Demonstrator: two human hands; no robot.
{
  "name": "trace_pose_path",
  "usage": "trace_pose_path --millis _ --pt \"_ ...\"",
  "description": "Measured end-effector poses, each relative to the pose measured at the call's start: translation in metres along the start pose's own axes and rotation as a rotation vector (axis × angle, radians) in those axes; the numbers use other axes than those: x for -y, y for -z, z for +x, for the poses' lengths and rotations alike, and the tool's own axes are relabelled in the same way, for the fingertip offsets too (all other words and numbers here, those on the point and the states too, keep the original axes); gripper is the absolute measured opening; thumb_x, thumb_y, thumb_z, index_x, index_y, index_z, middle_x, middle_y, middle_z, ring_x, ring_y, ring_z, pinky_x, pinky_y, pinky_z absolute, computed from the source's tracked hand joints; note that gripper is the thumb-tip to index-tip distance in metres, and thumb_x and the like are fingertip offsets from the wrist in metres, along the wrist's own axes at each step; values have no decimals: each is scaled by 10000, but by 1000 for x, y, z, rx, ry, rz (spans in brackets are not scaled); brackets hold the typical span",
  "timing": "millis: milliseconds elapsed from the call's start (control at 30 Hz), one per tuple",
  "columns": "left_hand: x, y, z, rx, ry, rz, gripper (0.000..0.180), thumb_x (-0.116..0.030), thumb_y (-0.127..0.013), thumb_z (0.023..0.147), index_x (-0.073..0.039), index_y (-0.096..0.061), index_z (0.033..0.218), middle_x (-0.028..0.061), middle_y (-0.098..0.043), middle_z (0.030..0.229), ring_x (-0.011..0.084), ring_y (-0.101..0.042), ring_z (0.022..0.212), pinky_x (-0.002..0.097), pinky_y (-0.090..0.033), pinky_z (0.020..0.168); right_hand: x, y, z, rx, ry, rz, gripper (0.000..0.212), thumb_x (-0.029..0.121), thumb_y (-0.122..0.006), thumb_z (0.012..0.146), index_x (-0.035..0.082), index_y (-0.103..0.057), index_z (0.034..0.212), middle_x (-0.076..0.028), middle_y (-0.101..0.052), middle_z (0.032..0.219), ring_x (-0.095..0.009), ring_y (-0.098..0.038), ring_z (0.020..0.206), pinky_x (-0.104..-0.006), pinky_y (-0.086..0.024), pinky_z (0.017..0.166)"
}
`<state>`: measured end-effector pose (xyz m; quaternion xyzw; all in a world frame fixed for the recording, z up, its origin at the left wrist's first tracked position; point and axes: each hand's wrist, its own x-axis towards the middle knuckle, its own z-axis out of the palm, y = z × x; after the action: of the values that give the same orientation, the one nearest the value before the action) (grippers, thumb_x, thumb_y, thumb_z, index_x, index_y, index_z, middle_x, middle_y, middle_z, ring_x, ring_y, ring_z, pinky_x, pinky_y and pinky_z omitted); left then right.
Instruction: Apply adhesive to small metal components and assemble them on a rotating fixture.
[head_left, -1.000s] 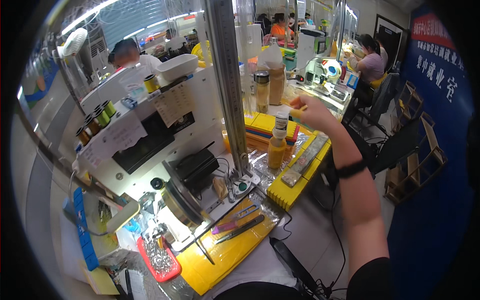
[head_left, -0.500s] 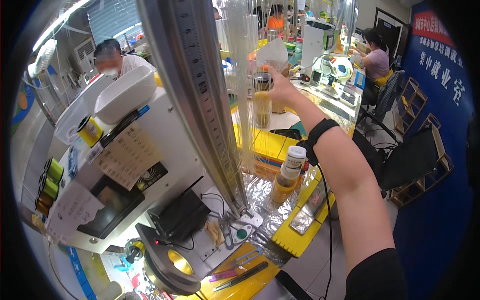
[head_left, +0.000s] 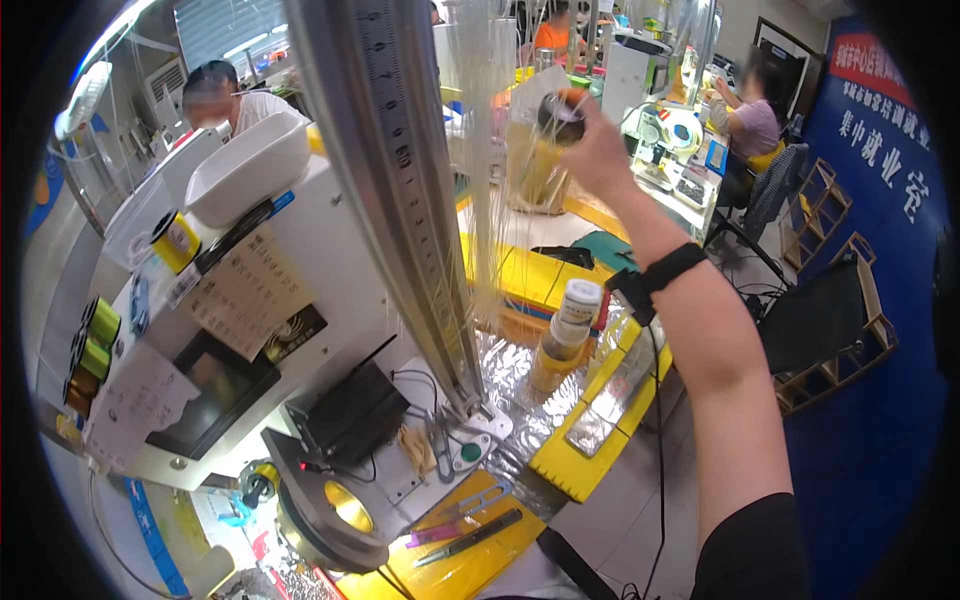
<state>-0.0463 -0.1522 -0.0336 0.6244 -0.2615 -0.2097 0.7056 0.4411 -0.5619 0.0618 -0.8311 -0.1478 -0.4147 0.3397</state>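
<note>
My right hand [head_left: 600, 150] reaches far forward to the back of the bench, its fingers closed around the dark round top [head_left: 562, 116] of a clear container. The container's body [head_left: 540, 178] looks yellowish-brown and sits behind hanging clear strands, so its exact kind is hard to make out. A black band [head_left: 672, 266] circles my right wrist, with a black cable running down from it. Nearer to me than that hand stands a clear bottle with a white cap [head_left: 574, 315]. My left hand is out of the picture.
A metal ruled column [head_left: 390, 150] rises beside a white machine [head_left: 330, 260]. Scissors [head_left: 475, 500] and a dark pen-like tool [head_left: 485, 535] lie on a yellow mat. A black chair [head_left: 825, 320] stands at the right. Other people sit across the bench and at the far right.
My right hand has moved slightly right and toward me, and its dark-topped container now tilts so the round top faces me. The whole view has shifted a little.
</note>
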Motion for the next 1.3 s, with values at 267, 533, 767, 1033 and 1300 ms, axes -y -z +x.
trace_pose_path --millis 267,533,767,1033,1300 --pt "-14 -16 -32 -102 -65 119 82 -19 -740 895 4 -679 944 135 -670 895 261 -650 817 356 -508 746 132 175 -7 23 82 -69 684 159 -920 757 126 -600 1361 -107 -750 1197 -214 -728 1085 -352 -567 968" --pt "-23 -32 -41 -283 -205 280 278 -161 -841 883 1 -675 1037 116 -713 1013 268 -703 951 353 -548 889 308 276 -128 216 19 62 683 132 -923 724 79 -620 1334 -106 -744 1119 -159 -710 1012 -321 -565 943" --pt "-60 -63 -28 -328 -372 505 935 -250 -944 797 -2 -427 1536 186 -553 1488 314 -549 1401 411 -471 1126 403 255 -249 460 140 330 698 221 -938 734 31 -623 1327 -128 -727 1162 -220 -731 1033 -349 -584 912" --pt "-64 -77 -67 -608 -239 645 812 -303 -997 711 -39 -557 1340 147 -750 1185 285 -758 1084 403 -593 916 471 203 -306 529 247 512 743 361 -944 772 24 -621 1351 -154 -717 1108 -329 -745 991 -400 -597 851" --pt "-54 -50 -79 -586 -239 722 756 -306 -969 746 5 -559 1299 155 -736 1127 284 -755 1026 393 -598 874 503 198 -233 1117 487 -18 704 440 -809 845 41 -559 1368 -217 -673 1118 -390 -713 974 -469 -571 800"
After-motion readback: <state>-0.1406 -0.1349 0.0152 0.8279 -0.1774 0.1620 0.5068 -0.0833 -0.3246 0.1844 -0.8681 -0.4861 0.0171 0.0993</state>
